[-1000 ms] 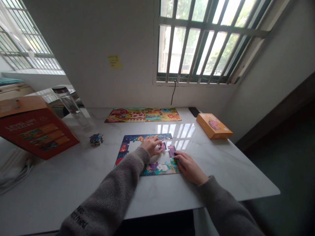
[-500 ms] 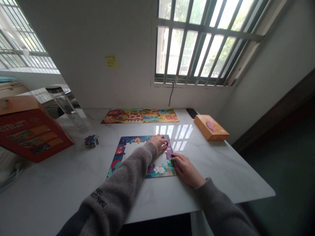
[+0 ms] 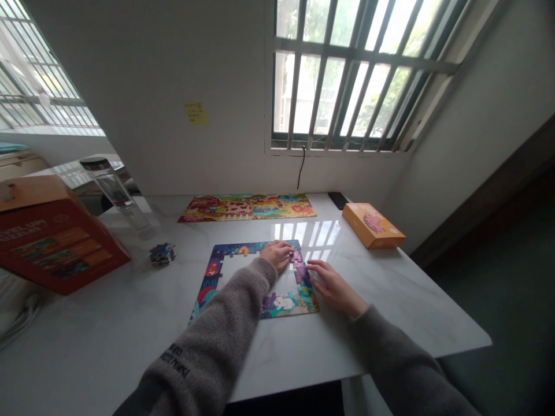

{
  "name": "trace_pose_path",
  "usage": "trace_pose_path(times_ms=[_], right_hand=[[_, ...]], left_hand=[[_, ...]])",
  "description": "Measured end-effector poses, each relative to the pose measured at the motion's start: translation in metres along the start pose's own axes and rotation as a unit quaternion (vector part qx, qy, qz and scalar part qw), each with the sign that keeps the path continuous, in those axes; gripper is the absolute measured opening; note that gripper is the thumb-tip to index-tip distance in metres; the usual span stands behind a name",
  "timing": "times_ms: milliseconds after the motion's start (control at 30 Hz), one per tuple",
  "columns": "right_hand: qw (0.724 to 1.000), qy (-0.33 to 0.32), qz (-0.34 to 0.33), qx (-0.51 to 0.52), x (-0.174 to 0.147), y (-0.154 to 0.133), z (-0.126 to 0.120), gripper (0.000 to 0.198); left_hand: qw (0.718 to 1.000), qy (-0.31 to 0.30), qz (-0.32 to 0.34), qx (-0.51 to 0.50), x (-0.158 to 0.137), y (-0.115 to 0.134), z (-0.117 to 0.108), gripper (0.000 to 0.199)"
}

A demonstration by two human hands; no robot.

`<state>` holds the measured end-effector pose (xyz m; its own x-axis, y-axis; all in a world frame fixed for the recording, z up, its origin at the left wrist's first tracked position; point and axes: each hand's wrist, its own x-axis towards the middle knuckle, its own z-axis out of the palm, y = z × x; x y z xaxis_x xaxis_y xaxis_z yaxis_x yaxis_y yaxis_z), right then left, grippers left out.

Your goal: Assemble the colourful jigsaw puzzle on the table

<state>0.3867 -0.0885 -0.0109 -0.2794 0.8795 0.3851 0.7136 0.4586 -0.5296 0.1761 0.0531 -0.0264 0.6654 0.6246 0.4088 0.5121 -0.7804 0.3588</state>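
A: Where's the jigsaw?

B: Multicoloured cardboard jigsaw ring (image 3: pixel 212 268), pale open middle, flat on the glossy white marble-look tabletop (image 3: pixel 425 300). Call its centre the clock's centre. Lobed purple jigsaw pcs (image 3: pixel 300 274) make up its R side, approx 2 to 3 o'clock.

A: Hands?

B: L hand (image 3: pixel 277 256) is at 1 o'clock, fingers curled, tips by the upper purple pcs. Can't tell from here if it's pinching one or just pressing. R hand (image 3: pixel 336 287) is outside at 3 o'clock, loosely open, nothing gripped, index tip by the ring's R edge.

A: How to do this bit well?

B: I'd line up tab and socket first, then press straight down w/ flat fingertips, esp. at the 2 o'clock joint. Brace the R edge lightly from 3 o'clock so the side doesn't skate outward; slick top, prob. slides easily.

A: Anything to mind?

B: L sleeve (image 3: pixel 225 315) crosses the ring at approx 7 o'clock; keep the forearm's wt off or it may drag pcs apart. Small stack of loose multicoloured jigsaw pcs (image 3: pixel 162 254) at 9 to 10 o'clock, well apart from both hands.
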Motion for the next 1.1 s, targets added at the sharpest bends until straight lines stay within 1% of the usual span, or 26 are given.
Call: trace_pose_path(times_ms=[67,200,333,500,600,700,833,1100], right_hand=[[1.0,-0.01,-0.013,-0.006,0.018,0.01,0.0,0.032],[0.999,0.004,-0.022,-0.027,0.054,0.034,0.006,0.032],[0.999,-0.005,-0.024,-0.039,0.071,0.052,0.013,0.026],[0.999,0.002,-0.02,-0.04,0.071,0.061,0.019,0.023],[0.998,0.006,-0.01,-0.058,0.07,0.063,0.022,0.023],[0.996,0.013,0.003,-0.086,0.07,0.063,0.026,0.023],[0.995,0.017,0.001,-0.098,0.069,0.062,0.029,0.022],[0.996,0.01,0.001,-0.086,0.068,0.057,0.023,0.019]], left_hand=[[1.0,-0.006,0.001,0.007,-0.001,0.0,0.001,0.022],[1.0,-0.011,-0.005,0.021,-0.002,-0.002,0.004,0.024],[0.999,-0.021,-0.01,0.027,-0.002,-0.004,0.006,0.025],[0.999,-0.027,-0.016,0.026,-0.001,-0.004,0.006,0.025],[0.999,-0.032,-0.018,0.023,-0.001,-0.005,0.007,0.026],[0.999,-0.025,-0.017,0.023,-0.001,-0.006,0.008,0.027],[0.999,-0.014,-0.019,0.029,-0.001,-0.004,0.008,0.028],[1.0,-0.012,-0.025,0.011,0.001,0.0,0.006,0.018]])
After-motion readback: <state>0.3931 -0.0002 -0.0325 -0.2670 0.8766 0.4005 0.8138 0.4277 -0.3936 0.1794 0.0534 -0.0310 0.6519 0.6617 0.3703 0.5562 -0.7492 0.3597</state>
